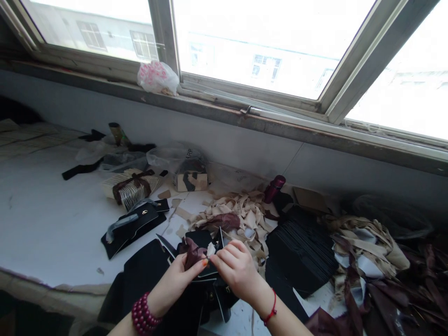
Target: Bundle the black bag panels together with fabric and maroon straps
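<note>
My left hand point(180, 275), with a beaded bracelet at its wrist, is closed on a crumpled dark maroon cloth point(193, 252). Close beside it my right hand point(236, 268), wearing a red string, has its fingers pinched together near a small whitish scrap point(210, 249). The fingertips of both hands nearly meet; what the right fingertips hold is too small to make out. Black flat pieces with metal snaps point(210, 295) lie under and around the hands. A black panel point(145, 268) sits left of them, partly behind my left forearm.
Beige scraps point(250, 210) are heaped beyond the hands, near a maroon bottle point(275, 188). Stacked black pieces point(304, 247) lie right, with maroon cloth point(395, 303) farther over. Black pouches point(135, 224) and a tied bundle point(131, 186) stand left. A plastic bag point(158, 78) rests on the sill.
</note>
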Action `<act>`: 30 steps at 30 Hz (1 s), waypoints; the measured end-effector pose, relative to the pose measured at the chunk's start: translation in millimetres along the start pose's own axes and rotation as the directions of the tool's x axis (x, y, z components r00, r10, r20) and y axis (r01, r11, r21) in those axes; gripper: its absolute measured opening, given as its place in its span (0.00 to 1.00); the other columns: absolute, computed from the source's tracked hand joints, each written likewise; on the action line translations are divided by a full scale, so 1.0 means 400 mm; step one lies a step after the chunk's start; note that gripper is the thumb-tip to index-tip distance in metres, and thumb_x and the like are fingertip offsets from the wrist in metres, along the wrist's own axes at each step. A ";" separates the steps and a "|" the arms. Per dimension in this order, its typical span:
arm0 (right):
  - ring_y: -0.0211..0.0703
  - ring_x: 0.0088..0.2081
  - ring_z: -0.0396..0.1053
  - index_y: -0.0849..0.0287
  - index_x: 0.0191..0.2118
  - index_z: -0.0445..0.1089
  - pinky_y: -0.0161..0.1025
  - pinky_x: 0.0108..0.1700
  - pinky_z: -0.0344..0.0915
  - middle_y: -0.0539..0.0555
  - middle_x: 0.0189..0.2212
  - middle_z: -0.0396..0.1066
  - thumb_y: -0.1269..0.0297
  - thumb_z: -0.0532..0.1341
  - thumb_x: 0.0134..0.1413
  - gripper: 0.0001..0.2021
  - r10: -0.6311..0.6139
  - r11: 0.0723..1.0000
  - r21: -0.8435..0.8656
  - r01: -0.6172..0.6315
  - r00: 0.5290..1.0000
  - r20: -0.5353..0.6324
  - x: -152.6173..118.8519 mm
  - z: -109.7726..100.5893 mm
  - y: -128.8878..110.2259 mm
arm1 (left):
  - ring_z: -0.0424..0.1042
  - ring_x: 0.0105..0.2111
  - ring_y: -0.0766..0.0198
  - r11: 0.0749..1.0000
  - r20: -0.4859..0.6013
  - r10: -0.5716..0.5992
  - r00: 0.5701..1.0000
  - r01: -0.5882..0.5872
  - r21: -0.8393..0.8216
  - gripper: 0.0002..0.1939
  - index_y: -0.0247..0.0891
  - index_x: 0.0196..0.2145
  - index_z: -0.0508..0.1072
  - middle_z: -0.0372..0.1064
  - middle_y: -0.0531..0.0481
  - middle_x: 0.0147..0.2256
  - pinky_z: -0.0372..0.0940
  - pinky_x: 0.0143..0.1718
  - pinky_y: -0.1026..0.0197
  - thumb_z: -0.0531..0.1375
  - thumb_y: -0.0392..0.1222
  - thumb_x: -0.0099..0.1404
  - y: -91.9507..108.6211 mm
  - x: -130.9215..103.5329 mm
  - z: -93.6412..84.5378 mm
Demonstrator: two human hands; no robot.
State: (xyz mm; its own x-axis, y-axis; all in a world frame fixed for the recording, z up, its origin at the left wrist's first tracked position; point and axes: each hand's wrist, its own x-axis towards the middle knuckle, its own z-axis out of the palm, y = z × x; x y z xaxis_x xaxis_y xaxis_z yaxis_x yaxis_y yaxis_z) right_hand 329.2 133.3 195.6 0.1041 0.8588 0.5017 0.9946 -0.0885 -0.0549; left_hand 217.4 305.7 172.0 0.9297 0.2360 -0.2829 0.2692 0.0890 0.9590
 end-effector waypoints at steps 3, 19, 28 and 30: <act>0.38 0.31 0.61 0.59 0.40 0.68 0.42 0.44 0.57 0.51 0.26 0.67 0.71 0.54 0.60 0.07 0.011 1.000 -0.028 -0.011 1.000 0.002 -0.009 0.036 -0.003 | 0.70 0.39 0.59 0.999 0.018 -0.028 0.999 0.029 -0.019 0.19 0.34 0.38 0.75 0.76 0.48 0.36 0.64 0.43 0.61 0.64 0.53 0.57 0.007 -0.002 0.005; 0.37 0.29 0.64 0.61 0.34 0.70 0.34 0.32 0.61 0.53 0.28 0.69 0.63 0.58 0.55 0.07 0.715 0.219 0.849 -0.481 0.671 0.195 -0.031 0.144 -0.010 | 0.72 0.43 0.53 1.000 -0.100 0.015 0.995 -0.015 0.000 0.19 0.33 0.37 0.75 0.76 0.43 0.37 0.64 0.48 0.56 0.61 0.53 0.59 -0.028 0.027 0.039; 0.39 0.31 0.63 0.59 0.44 0.68 0.38 0.33 0.58 0.53 0.29 0.70 0.71 0.55 0.60 0.09 0.051 0.995 0.085 -0.049 0.998 -0.025 -0.044 0.102 0.058 | 0.73 0.44 0.49 0.997 -0.134 0.035 0.990 -0.026 0.069 0.18 0.33 0.35 0.76 0.77 0.42 0.37 0.66 0.49 0.53 0.61 0.53 0.59 -0.013 0.028 0.048; 0.39 0.30 0.62 0.59 0.40 0.68 0.37 0.32 0.58 0.53 0.27 0.68 0.71 0.54 0.60 0.06 0.096 0.991 0.100 -0.092 0.995 -0.034 -0.045 0.122 0.054 | 0.73 0.45 0.49 0.999 -0.125 0.022 0.992 -0.016 0.046 0.19 0.33 0.36 0.77 0.78 0.42 0.37 0.66 0.51 0.53 0.62 0.53 0.59 -0.018 0.027 0.048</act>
State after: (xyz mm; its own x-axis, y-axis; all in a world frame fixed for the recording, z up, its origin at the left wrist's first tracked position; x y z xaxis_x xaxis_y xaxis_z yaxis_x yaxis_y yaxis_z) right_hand 348.6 140.6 143.1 0.1990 0.8288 0.5230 0.9755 -0.1163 -0.1869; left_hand 230.2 289.1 162.3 0.8964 0.3574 -0.2623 0.2657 0.0407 0.9632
